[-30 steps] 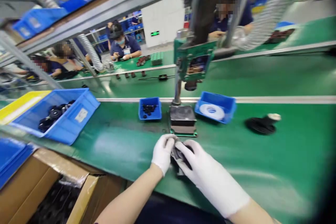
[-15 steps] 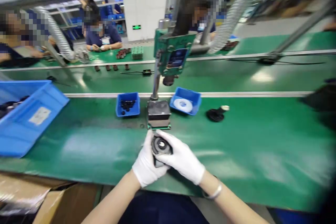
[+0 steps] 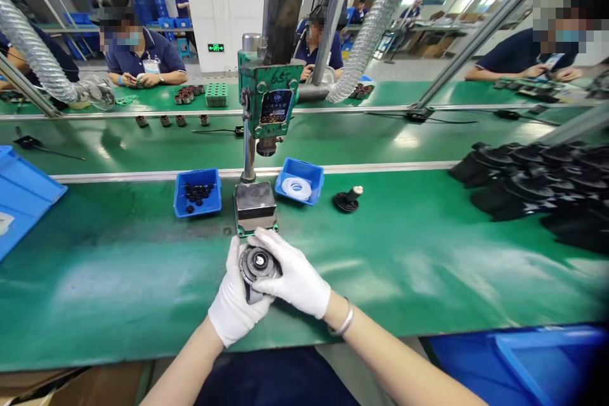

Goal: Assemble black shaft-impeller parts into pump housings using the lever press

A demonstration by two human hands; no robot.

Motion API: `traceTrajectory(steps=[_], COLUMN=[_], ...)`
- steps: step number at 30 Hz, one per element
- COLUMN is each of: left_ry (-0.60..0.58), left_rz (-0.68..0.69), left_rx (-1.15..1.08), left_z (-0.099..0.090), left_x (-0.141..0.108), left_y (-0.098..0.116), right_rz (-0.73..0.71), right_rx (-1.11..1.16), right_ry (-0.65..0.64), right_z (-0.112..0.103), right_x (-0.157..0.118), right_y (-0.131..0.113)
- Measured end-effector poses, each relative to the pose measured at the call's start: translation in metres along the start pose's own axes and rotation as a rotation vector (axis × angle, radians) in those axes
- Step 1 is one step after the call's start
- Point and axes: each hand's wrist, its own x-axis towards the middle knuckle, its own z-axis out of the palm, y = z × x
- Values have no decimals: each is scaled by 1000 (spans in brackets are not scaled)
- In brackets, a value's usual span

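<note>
Just in front of the arbor press [image 3: 272, 101], a round dark housing [image 3: 247, 265] is clasped by the partly curled left hand [image 3: 236, 306] and right hand [image 3: 299, 277], apparently so its hub [image 3: 260, 259] is presented upward.

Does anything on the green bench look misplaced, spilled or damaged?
Nothing looks spilled or plainly damaged. Slightly odd: one black disc with a white-tipped stem lies alone on the bench, between the blue bin of white rings and the grouped black parts.
</note>
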Motion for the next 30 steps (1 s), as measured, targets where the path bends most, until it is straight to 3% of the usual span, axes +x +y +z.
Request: traceTrajectory(steps=[3,5,8,12,16,20,22,27,30], left_ry=[-19,-33,-46,-26,0,36,18,-155,-88], left_rz=[-4,-29,-35,-37,-66,-48,-24,14,-35], left_rx=[78,169,219,206,254,221,232,115,-147], left_z=[-1,-1,-1,-1,4,13,12,-19,-39], left_x=[0,0,1,1,-1,-5,-10,-24,-25], left_y=[-1,-2,-3,-2,-2,-7,-11,-11,-10], right_rz=[-26,40,144,10,130,-53,-59,-35,-32], right_rx=[18,95,206,149,-39,-423,-566,-692,-669], right_ry=[173,295,423,313,518,210,119,44,80], right_z=[-8,-14,-10,0,-2,11,20,31,27], right_x=[-35,-46,-34,-9,-24,-38,-39,-39,-39], right_y=[-5,-8,-6,1,-3,-18,-22,-21,-23])
